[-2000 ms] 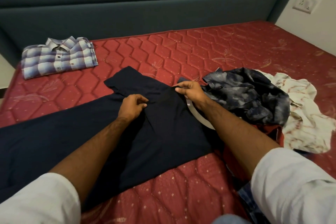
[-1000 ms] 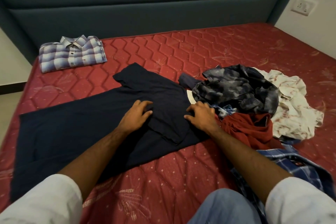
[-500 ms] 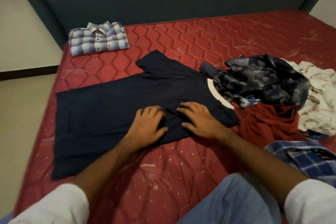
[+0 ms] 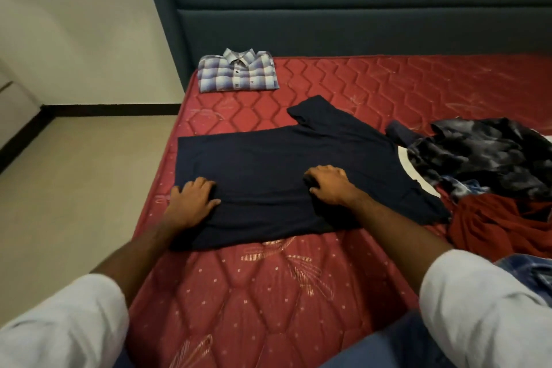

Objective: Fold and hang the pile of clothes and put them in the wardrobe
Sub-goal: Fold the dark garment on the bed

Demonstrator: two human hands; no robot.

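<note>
On a red quilted mattress (image 4: 298,293) against a teal padded headboard (image 4: 328,9), beside a beige tiled floor (image 4: 74,188), both flat-fingered hands, left hand (image 4: 191,202) and right hand (image 4: 330,187), press the spread dark navy garment (image 4: 268,164), the folded blue checked shirt (image 4: 237,73) lying well behind.

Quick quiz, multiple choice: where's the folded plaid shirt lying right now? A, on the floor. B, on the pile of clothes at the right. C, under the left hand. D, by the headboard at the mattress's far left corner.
D: the plaid shirt lies folded on the mattress against the headboard, apart from the pile and both hands.
</note>
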